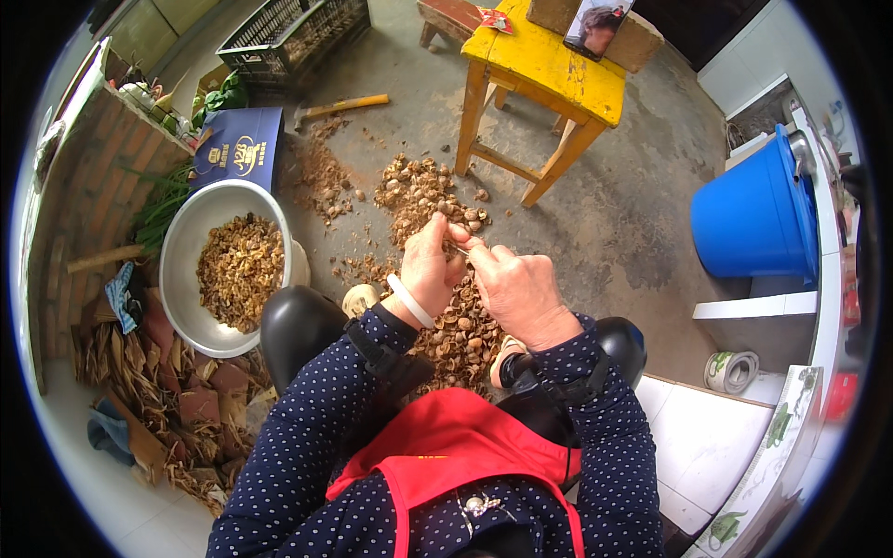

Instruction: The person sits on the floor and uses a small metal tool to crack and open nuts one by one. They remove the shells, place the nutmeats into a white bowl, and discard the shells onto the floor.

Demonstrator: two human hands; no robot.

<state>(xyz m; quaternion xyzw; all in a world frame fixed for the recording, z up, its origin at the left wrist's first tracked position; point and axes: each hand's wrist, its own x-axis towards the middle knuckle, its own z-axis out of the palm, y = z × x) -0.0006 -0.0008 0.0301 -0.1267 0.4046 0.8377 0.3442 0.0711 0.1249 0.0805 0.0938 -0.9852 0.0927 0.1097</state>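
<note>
My left hand [430, 267], with a white bangle at its wrist, has its fingers curled around something mostly hidden, perhaps a piece of walnut. My right hand [518, 287] meets it fingertip to fingertip and pinches a thin metal pick [461, 250]. Under and beyond both hands, walnuts and cracked walnut shells [457, 342] lie heaped on the floor between my feet. A further pile of walnuts and shells [417, 188] lies just past my fingers. To the left, a large metal basin [174, 279] holds many shelled walnut kernels [241, 268].
A hammer [345, 106] lies on the floor near a blue box [241, 146]. Ahead stands a yellow wooden stool [544, 59] with a phone [596, 26] propped on it. A black crate [293, 42] is far left, a blue bucket [757, 209] right.
</note>
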